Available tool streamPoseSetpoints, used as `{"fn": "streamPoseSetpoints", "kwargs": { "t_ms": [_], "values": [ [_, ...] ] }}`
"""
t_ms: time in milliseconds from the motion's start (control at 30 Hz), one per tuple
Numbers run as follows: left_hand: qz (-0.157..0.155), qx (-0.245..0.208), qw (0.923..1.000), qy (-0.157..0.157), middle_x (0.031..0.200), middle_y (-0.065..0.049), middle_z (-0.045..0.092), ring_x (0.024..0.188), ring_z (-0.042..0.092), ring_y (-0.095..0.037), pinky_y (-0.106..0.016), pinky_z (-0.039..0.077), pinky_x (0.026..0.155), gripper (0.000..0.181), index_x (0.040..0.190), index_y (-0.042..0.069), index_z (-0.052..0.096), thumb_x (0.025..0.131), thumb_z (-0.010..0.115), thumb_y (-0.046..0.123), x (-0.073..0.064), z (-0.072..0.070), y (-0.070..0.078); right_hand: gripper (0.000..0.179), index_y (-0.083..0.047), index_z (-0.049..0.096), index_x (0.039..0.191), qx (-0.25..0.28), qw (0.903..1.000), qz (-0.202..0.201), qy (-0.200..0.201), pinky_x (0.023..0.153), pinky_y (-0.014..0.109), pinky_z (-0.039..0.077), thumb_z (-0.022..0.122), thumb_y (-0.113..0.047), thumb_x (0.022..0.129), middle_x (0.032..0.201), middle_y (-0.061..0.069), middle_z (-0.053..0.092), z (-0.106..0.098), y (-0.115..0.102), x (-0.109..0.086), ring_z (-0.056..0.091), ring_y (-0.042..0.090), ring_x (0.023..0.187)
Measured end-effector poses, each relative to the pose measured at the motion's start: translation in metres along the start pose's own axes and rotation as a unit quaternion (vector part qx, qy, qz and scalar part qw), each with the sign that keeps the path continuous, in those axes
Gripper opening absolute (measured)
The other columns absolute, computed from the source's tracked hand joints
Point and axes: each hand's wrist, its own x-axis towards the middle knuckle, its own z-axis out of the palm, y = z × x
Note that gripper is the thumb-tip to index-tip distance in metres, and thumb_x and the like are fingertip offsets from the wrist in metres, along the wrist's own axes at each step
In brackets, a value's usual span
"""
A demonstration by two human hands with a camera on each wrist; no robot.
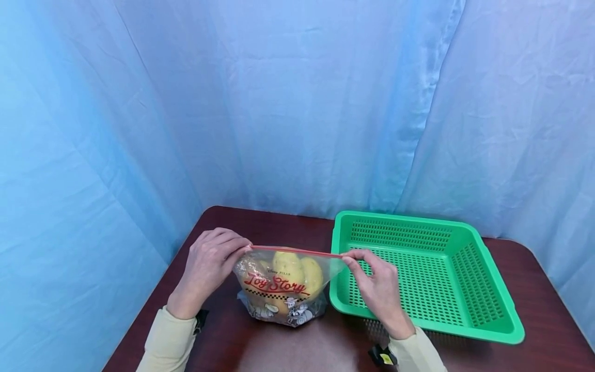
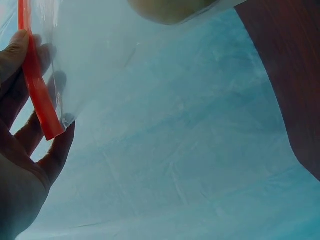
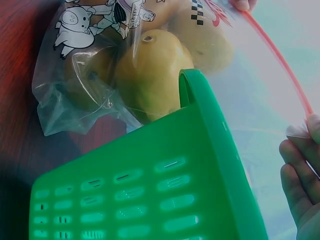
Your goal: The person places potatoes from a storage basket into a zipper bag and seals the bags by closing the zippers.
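A clear zip bag with red Toy Story lettering stands on the table, its red zip strip stretched level along the top. Several yellow mangoes show through the plastic. My left hand pinches the strip at its left end; in the left wrist view, the thumb lies on the red strip with the other fingers behind. At the opposite corner, my right hand pinches the strip's right end between thumb and fingers. The strip looks pressed together along its length.
A green plastic basket with slotted walls and no contents sits close on the bag's right, under my right hand. The dark red-brown table ends at the back and left against light blue curtains.
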Motion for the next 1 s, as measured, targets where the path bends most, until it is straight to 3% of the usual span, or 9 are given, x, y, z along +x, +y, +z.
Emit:
{"fn": "streamPoseSetpoints", "kwargs": {
  "t_ms": [100,233,433,633,833,1000],
  "values": [
    [-0.003,0.003,1.0000,-0.003,0.096,0.001,0.077,0.098,0.068,-0.021,-0.046,0.052,0.086,0.011,0.100,0.015,0.081,0.091,0.080,0.021,0.000,-0.002,-0.001,0.022,-0.011,0.076,0.098,-0.001,0.9999,-0.013,0.010,0.070,0.029,0.057,0.083,0.004,0.083,0.094,-0.002,0.077,0.001,0.000,0.000,0.073,0.016,0.084],
    [0.009,0.007,0.9999,0.012,0.095,-0.001,0.077,0.096,0.069,-0.024,-0.046,0.052,0.083,0.013,0.099,0.012,0.081,0.086,0.083,0.017,-0.001,-0.003,-0.005,0.027,-0.012,0.077,0.099,0.000,0.9994,-0.029,0.021,0.068,0.024,0.055,0.083,0.007,0.080,0.093,-0.002,0.077,0.001,0.000,0.002,0.073,0.016,0.081],
    [0.014,0.004,0.9995,0.027,0.093,-0.001,0.077,0.094,0.068,-0.024,-0.046,0.051,0.081,0.010,0.097,0.013,0.081,0.090,0.080,0.021,-0.004,-0.004,-0.009,0.027,-0.012,0.076,0.099,0.002,0.9991,-0.035,0.022,0.063,0.019,0.050,0.082,0.007,0.081,0.093,-0.001,0.077,0.001,-0.001,0.002,0.069,0.014,0.074],
    [0.002,0.003,0.9997,0.026,0.094,-0.002,0.077,0.095,0.068,-0.023,-0.047,0.052,0.082,0.015,0.098,0.013,0.082,0.085,0.084,0.018,-0.007,-0.006,-0.011,0.027,-0.012,0.076,0.099,0.002,0.9992,-0.033,0.022,0.065,0.020,0.052,0.083,0.007,0.081,0.093,-0.001,0.077,0.002,-0.001,0.002,0.070,0.015,0.076],
    [0.000,-0.002,0.9996,0.028,0.096,-0.003,0.077,0.097,0.068,-0.024,-0.047,0.052,0.084,0.014,0.100,0.013,0.082,0.087,0.083,0.020,-0.009,-0.007,-0.013,0.025,-0.012,0.076,0.099,0.002,0.9994,-0.027,0.020,0.067,0.020,0.052,0.082,0.006,0.082,0.094,-0.001,0.077,0.001,-0.002,0.001,0.071,0.015,0.079],
    [0.010,0.002,0.9991,0.041,0.096,-0.003,0.077,0.096,0.069,-0.025,-0.048,0.053,0.081,0.021,0.100,0.012,0.082,0.079,0.088,0.013,-0.009,-0.007,-0.013,0.022,-0.011,0.076,0.098,0.002,0.9999,-0.013,0.009,0.069,0.018,0.052,0.081,0.005,0.084,0.093,-0.001,0.077,0.000,-0.001,0.000,0.072,0.015,0.081]
  ]
}}
